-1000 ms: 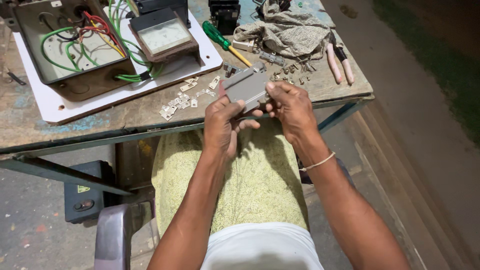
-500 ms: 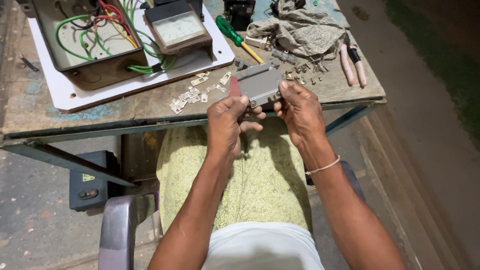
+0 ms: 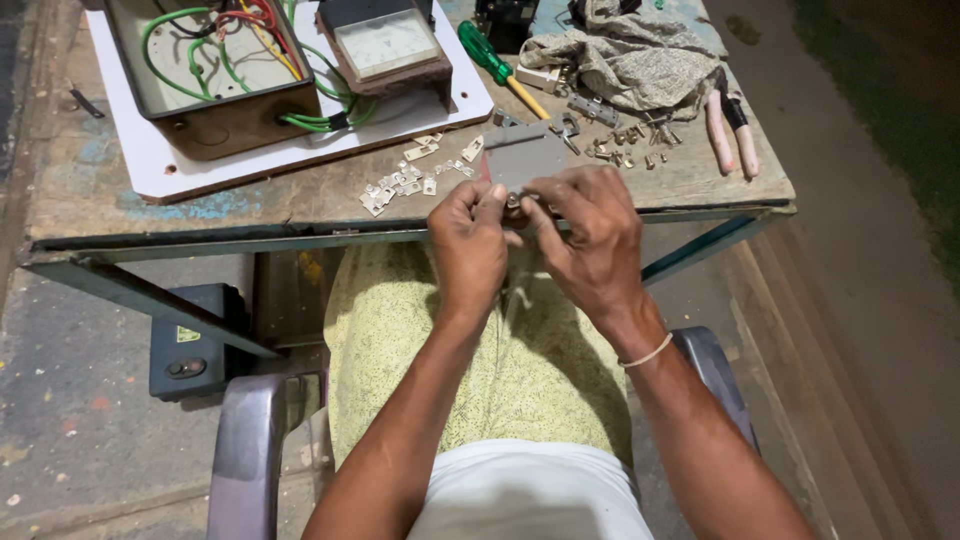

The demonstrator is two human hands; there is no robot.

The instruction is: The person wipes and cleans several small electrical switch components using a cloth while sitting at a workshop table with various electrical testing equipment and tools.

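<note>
I see both hands meeting at the near edge of the tabletop. The left hand pinches something small at the lower edge of a flat grey plate, grip narrow; the right hand clamps the plate's lower right corner. The plate lies just beyond the fingers, long axis running across (matte, rectangular, probably metal). Small bright metal clips are scattered just left of it, a green-handled screwdriver and pink-handled pliers farther off.

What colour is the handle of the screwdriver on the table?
Green, on the screwdriver, with a yellow shaft section; the head view shows it.
</note>
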